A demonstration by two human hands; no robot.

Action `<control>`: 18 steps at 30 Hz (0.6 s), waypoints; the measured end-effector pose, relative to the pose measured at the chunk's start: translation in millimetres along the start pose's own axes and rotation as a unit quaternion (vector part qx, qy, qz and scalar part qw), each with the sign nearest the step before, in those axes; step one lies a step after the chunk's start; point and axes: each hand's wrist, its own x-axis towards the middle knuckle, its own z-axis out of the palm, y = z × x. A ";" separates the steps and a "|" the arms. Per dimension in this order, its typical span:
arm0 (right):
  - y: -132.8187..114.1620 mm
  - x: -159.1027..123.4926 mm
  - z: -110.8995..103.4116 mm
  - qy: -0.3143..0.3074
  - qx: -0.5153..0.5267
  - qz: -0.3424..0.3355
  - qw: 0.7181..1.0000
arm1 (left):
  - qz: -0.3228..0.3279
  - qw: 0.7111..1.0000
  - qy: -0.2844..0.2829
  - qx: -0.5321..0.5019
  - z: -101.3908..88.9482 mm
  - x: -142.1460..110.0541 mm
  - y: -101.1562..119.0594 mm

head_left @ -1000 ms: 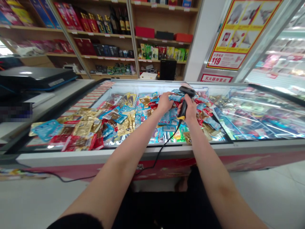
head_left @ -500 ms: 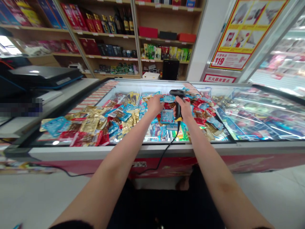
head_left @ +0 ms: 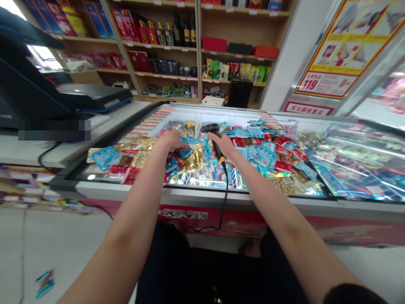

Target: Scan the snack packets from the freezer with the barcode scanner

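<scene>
My right hand point(head_left: 223, 145) is wrapped round the handle of a black barcode scanner point(head_left: 210, 128), its head tilted left and its cable hanging over the front edge. My left hand point(head_left: 173, 141) lies on the left heap of snack packets, fingers stretched to the right over a gold packet point(head_left: 193, 159) and small blue ones. Its fingertips are partly hidden among the packets. To the right of the scanner, a second heap holds blue packets point(head_left: 265, 154) and red packets point(head_left: 284, 165). Both heaps rest on the glass lid of a chest freezer point(head_left: 202, 194).
On the left counter stand a dark scale point(head_left: 95, 95) and a large black machine point(head_left: 28, 80). Shelves point(head_left: 164, 45) with bottles and boxes rise behind the freezer. A blue packet point(head_left: 45, 283) lies on the floor at lower left.
My view has turned left. My left hand has moved from the middle onto the left heap. My right hand has carried the scanner leftward, off the right heap's edge.
</scene>
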 end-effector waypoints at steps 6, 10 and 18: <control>11.4 8.7 8.3 -0.022 -0.010 0.008 1.000 | 0.012 0.988 -0.101 0.113 -24.3 -7.9 -14.2; 11.6 7.4 3.7 0.001 -0.025 0.013 1.000 | -0.015 0.976 -0.096 0.194 -23.2 -13.8 -0.4; 9.2 4.7 1.3 0.014 -0.018 0.003 1.000 | -0.043 0.980 -0.027 0.191 2.4 -22.1 39.1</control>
